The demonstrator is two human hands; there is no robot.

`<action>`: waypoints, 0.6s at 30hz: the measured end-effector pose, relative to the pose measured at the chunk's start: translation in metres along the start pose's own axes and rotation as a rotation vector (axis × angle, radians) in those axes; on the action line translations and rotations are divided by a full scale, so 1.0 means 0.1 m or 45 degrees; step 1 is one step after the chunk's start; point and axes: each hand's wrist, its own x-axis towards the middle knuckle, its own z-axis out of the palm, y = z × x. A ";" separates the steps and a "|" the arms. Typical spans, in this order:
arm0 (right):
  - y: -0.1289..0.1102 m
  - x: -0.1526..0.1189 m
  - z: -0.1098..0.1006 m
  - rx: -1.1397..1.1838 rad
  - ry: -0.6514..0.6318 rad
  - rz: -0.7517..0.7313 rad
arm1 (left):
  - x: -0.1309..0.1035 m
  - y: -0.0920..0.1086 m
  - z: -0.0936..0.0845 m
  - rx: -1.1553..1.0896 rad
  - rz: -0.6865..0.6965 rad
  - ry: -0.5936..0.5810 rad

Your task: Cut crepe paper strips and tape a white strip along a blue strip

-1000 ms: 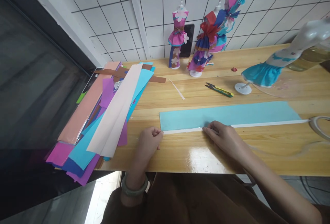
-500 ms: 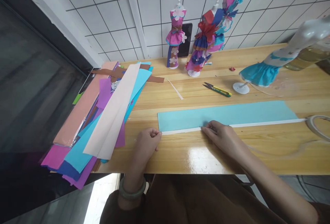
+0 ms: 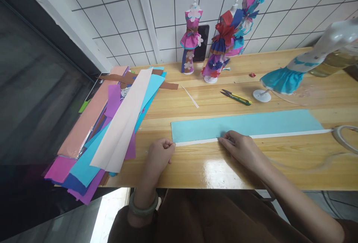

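A long light-blue paper strip (image 3: 195,129) lies flat on the wooden table (image 3: 223,175). White tape (image 3: 288,134) runs along its near edge and leads right to a tape roll (image 3: 341,138). My left hand (image 3: 161,153) pinches the tape's left end at the strip's lower left corner. Further right, my right hand (image 3: 240,148) has its fingertips closed on the tape at the strip's near edge. Green-and-yellow snips (image 3: 236,97) lie behind the strip, with a thin white scrap (image 3: 190,96) to their left.
Coloured paper sheets (image 3: 123,123) are piled on the left. At the back stand several dressed figures (image 3: 191,30) and a phone (image 3: 201,43) against the tiled wall. A white mannequin in a blue skirt (image 3: 283,78) leans at the right, near a jar (image 3: 332,64).
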 end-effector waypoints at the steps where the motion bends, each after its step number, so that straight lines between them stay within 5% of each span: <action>1: 0.00 0.00 0.00 -0.002 -0.004 0.001 | 0.00 0.00 0.00 0.001 -0.005 -0.001; 18: 0.00 0.01 -0.01 -0.009 -0.032 0.022 | 0.02 0.01 0.01 -0.028 -0.023 0.009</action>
